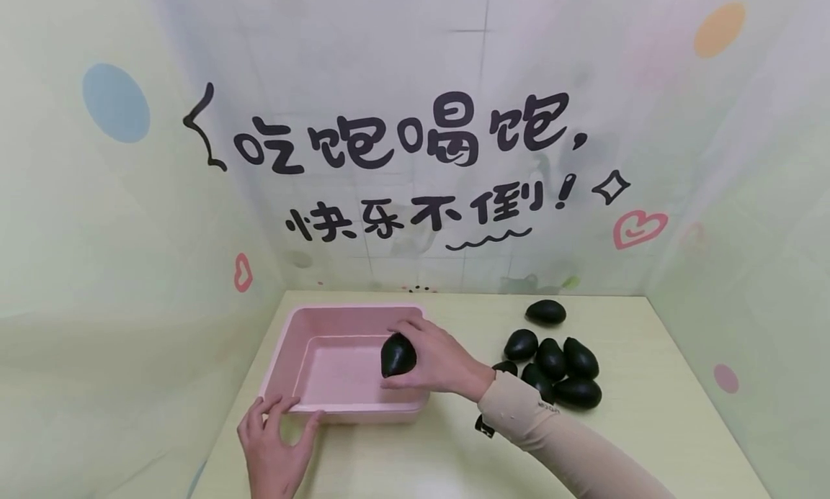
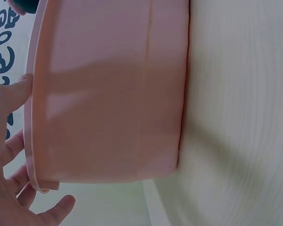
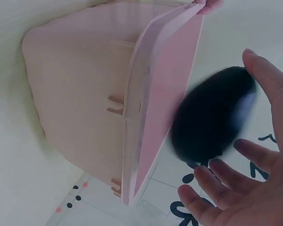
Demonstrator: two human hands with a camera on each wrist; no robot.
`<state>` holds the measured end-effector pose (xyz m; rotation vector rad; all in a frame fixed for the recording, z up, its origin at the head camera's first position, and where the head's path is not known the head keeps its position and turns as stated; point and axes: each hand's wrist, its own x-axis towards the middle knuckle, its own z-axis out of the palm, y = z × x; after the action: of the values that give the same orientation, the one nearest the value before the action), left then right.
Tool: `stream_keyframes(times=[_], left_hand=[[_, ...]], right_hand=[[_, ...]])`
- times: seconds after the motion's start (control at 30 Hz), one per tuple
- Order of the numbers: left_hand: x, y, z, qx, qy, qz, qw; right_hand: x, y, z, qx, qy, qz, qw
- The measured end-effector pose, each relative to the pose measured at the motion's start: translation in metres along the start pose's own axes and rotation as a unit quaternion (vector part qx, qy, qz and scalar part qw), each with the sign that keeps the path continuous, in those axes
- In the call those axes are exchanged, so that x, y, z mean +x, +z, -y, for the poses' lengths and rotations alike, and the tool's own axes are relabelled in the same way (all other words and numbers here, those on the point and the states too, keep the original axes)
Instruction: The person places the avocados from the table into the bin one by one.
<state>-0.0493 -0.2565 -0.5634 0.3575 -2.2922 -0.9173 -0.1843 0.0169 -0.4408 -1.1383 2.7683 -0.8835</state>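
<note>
In the head view, my right hand (image 1: 441,355) holds a dark avocado (image 1: 398,355) between thumb and fingers over the right side of a pink bin (image 1: 357,416). The right wrist view has this avocado (image 3: 214,113) blurred, beside the bin's (image 3: 85,89) open top, with the right hand (image 3: 254,174) around it, its lower fingers spread. My left hand (image 1: 275,445) rests its fingertips and thumb on the bin's near left rim. Seen from the left wrist, the left hand (image 2: 9,155) touches the rim of the bin (image 2: 108,108) with fingers apart. The visible bin floor holds nothing.
Several dark avocados (image 1: 551,358) lie grouped on the table (image 1: 655,427) right of the bin, with one (image 1: 546,312) farther back. Part of the group is behind the right forearm. A printed curtain (image 1: 415,67) stands behind the table and along both sides.
</note>
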Motion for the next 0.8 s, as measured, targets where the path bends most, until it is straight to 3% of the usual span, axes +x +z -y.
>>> stream_keyframes(times=[0.33, 0.8], left_hand=[[-0.001, 0.004, 0.003, -0.005, 0.02, -0.016, 0.9996], [-0.001, 0.003, 0.001, -0.006, 0.021, -0.019, 0.9996]], right_hand=[[-0.002, -0.003, -0.005, 0.008, 0.004, -0.009, 0.9999], [-0.01, -0.008, -0.016, 0.036, 0.033, -0.022, 0.9986]])
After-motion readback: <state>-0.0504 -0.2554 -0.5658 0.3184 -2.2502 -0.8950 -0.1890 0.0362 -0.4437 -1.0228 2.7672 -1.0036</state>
